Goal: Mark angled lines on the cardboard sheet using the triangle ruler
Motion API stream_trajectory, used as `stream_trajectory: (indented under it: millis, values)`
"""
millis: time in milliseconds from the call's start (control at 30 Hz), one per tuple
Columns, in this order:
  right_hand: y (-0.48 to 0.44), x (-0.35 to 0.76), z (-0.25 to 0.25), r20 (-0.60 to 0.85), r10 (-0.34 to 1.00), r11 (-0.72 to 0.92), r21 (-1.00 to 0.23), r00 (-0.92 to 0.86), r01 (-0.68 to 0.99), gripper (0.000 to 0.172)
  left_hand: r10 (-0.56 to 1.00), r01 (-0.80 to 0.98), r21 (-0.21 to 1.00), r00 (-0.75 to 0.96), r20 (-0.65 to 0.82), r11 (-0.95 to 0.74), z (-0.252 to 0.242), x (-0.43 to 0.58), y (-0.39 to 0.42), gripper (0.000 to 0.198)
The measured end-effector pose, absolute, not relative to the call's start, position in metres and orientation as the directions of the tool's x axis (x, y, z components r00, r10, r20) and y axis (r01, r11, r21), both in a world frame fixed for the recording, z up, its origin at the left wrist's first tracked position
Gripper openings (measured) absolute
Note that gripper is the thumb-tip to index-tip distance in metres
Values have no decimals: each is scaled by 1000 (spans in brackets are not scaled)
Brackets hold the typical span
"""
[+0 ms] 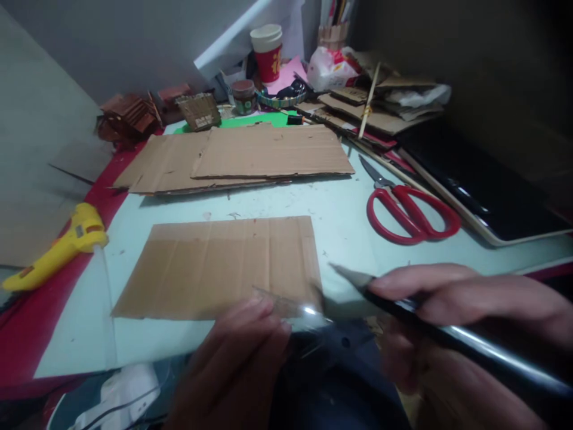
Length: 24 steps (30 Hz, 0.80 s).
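Note:
A flat brown cardboard sheet (219, 266) lies on the pale cutting mat (340, 221) in front of me. My right hand (452, 310) is closed round a dark craft knife (430, 325) whose blade points left, just off the sheet's right edge. My left hand (237, 364) is low at the near edge, fingers pinched on a clear plastic ruler (290, 310) that lies over the sheet's near right corner. Both hands are blurred.
Red scissors (409, 209) lie on the mat at right, beside a black tablet (474, 185). Larger cardboard sheets (250, 155) are stacked further back. A yellow glue gun (58, 245) lies at left. Cups, jars, cardboard scraps and a small cardboard model crowd the far edge.

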State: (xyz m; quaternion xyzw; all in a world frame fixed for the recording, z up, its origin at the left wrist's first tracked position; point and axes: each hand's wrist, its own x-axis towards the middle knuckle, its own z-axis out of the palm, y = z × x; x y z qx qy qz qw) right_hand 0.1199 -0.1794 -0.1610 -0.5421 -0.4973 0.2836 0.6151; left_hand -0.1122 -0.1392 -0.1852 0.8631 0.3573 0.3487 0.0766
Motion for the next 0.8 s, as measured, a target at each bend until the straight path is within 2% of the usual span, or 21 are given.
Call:
stream_trajectory:
  millis: [67,133,200,267,333,400,567,700,800]
  values:
    - [-165,117,-149,270,939,251,-962,214,111,11,683,573,392,485,546,-720,-186,-113,-140,32]
    - [-153,118,-142,318,946,296,-923,55,248,18,697,581,402,480,533,-708,-189,-114,-142,34]
    - [-142,119,-140,375,927,353,-855,-19,380,21,695,594,385,480,535,-706,-192,-115,-144,34]
    - [-135,118,-141,405,914,381,-845,-18,375,19,695,614,361,480,535,-702,-195,-116,-145,38]
    - [-132,115,-144,384,923,367,-886,7,285,16,701,627,352,483,524,-695,-196,-117,-146,45]
    - [-133,111,-147,363,931,338,-903,47,265,15,702,635,345,478,527,-691,-195,-118,-145,50]
    - [-137,110,-152,322,915,252,-927,245,276,9,623,557,302,576,530,-773,-192,-124,-139,49]
    - [-136,112,-153,324,920,262,-927,220,268,8,672,552,386,559,486,-739,-194,-125,-141,46]
    - [-136,111,-153,327,923,264,-921,204,285,7,741,580,464,484,466,-670,-195,-122,-146,41]
